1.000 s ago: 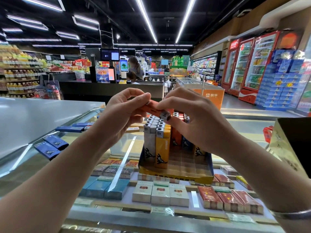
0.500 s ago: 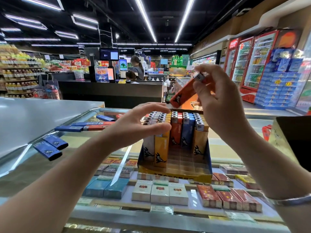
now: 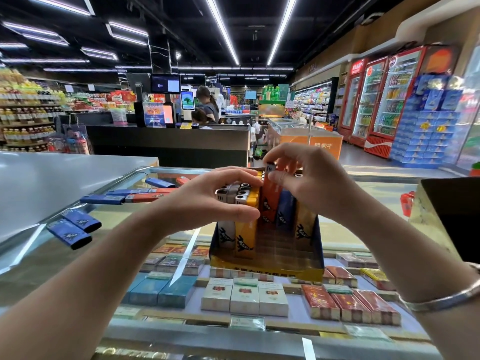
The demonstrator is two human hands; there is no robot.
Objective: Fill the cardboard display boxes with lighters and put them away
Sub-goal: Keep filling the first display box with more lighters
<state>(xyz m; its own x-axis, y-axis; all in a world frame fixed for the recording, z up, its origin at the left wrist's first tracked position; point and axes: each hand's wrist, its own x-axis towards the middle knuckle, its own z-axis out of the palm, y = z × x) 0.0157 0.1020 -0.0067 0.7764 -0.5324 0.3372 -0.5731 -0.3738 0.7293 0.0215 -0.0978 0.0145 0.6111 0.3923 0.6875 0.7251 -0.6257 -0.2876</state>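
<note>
Presently, item one: cardboard display box, blue and yellow, standing on the glass top of the desk; landmark for all entries below. Contents: upright lighters in rows, white and yellow at the box's left, blue and amber at its right, the front rows unfilled.

Item two: orange lighter, upright in the box's middle column, its metal head pinched by the fingers of the right hand; its lower end sits among the neighbouring lighters.

Item three: left hand, fingers curved over the tops of the white and yellow lighters at the box's left, thumb against their front face.

Item four: loose lighters, blue and orange, lying flat left of the box; two more blue lighters further left.

Item five: cigarette packs under the glass, below and in front of the box.

Item six: silver bangle on the right wrist.
</note>
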